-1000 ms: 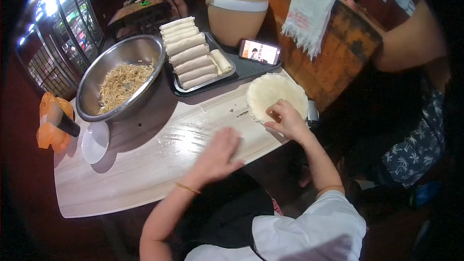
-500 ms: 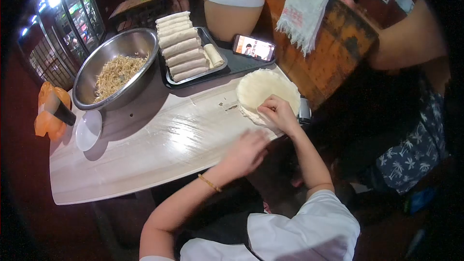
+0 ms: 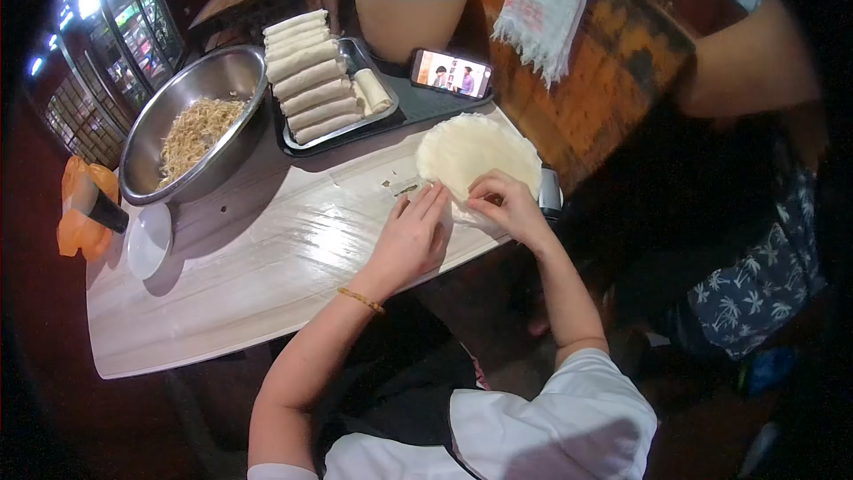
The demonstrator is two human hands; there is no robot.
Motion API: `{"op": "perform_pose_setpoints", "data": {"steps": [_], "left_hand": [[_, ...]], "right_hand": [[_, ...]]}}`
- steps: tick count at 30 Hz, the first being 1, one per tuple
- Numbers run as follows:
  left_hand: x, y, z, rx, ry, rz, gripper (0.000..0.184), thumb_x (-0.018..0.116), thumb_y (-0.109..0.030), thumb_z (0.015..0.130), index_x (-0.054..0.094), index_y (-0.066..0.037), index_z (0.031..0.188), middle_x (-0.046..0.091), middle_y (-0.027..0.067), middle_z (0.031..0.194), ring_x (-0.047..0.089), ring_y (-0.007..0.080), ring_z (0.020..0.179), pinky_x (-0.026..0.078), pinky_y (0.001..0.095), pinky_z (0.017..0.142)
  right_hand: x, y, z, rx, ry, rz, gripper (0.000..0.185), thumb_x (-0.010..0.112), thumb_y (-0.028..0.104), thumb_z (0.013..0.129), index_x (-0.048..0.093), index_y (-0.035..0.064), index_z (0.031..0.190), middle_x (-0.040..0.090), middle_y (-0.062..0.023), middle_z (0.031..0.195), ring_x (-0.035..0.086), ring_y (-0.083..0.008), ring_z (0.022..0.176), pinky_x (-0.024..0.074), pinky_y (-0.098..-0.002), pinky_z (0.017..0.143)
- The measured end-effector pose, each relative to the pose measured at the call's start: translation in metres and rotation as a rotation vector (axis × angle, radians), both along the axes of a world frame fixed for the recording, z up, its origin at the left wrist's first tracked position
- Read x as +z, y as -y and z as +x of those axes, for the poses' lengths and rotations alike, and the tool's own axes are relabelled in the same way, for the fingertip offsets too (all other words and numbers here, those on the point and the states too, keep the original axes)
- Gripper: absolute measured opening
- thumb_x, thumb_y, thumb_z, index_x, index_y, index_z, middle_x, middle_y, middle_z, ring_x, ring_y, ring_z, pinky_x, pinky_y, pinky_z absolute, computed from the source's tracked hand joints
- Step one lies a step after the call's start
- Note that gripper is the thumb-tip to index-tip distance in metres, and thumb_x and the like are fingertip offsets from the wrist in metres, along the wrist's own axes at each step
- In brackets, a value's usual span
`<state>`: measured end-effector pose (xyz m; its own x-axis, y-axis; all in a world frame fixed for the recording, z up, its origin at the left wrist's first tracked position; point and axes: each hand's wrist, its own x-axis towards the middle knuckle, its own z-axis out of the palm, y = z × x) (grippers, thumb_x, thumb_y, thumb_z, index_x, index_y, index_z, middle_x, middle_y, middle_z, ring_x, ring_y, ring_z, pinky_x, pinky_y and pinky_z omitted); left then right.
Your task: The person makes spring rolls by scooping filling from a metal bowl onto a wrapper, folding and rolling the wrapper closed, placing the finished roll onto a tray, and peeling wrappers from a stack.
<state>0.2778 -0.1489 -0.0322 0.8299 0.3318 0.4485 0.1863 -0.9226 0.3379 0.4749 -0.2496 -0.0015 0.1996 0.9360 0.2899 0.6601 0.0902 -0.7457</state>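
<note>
A stack of thin round wrappers [image 3: 475,151] lies at the right end of the table. My right hand [image 3: 506,204] is at its near edge, thumb and forefinger pinched together; a wrapper edge seems to be between them, though it is too small to make out. Beside it, my left hand [image 3: 413,236] touches the stack's near left edge, its fingers close together and pointing away from me. What lies under those fingertips is hidden. Pale rolls [image 3: 306,76] are piled on a metal tray [image 3: 346,131] beyond the hands.
A steel bowl [image 3: 142,147] of shredded filling stands at the left, near a white dish [image 3: 149,242] and a dark cup in orange plastic [image 3: 107,212]. Behind are a phone [image 3: 451,74] and a tan cooler [image 3: 409,18]. Another person's arm [image 3: 746,62] shows at right.
My left hand has moved across the table to the stack's edge. My right hand has stayed at the stack, its fingers now pinched. The whole view has shifted slightly.
</note>
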Motion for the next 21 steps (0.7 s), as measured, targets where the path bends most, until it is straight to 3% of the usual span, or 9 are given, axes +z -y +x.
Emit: {"op": "perform_pose_setpoints", "data": {"steps": [12, 18, 21], "left_hand": [[0.004, -0.001, -0.005, 0.028, 0.072, -0.006, 0.063, 0.064, -0.008, 0.081, 0.041, 0.000, 0.139, 0.045, 0.0181, 0.141, 0.046, 0.0337, 0.129, 0.037, 0.0483, 0.107], [-0.003, 0.000, -0.001, 0.029, 0.081, 0.017, 0.061, 0.063, -0.008, 0.080, 0.043, 0.000, 0.137, 0.044, 0.0184, 0.142, 0.046, 0.0338, 0.130, 0.039, 0.0487, 0.106], [-0.005, 0.002, 0.000, 0.034, 0.074, 0.020, 0.059, 0.062, -0.008, 0.080, 0.044, 0.000, 0.136, 0.043, 0.0182, 0.144, 0.044, 0.0334, 0.132, 0.039, 0.0491, 0.106]], "right_hand": [[-0.008, -0.008, 0.009, 0.003, 0.029, 0.083, 0.015, 0.063, 0.011, 0.089, 0.066, -0.0036, 0.090, 0.064, -0.0117, 0.091, 0.063, -0.0218, 0.082, 0.0489, -0.0312, 0.075], [0.012, -0.022, -0.008, -0.023, 0.020, -0.065, 0.017, 0.070, 0.015, 0.085, 0.066, -0.0014, 0.086, 0.061, -0.0094, 0.089, 0.062, -0.0189, 0.081, 0.0485, -0.0294, 0.075], [0.012, -0.028, -0.011, 0.020, 0.203, -0.069, 0.021, 0.075, 0.018, 0.080, 0.065, -0.0001, 0.084, 0.060, -0.0103, 0.088, 0.062, -0.0218, 0.076, 0.0498, -0.0314, 0.072]]}}
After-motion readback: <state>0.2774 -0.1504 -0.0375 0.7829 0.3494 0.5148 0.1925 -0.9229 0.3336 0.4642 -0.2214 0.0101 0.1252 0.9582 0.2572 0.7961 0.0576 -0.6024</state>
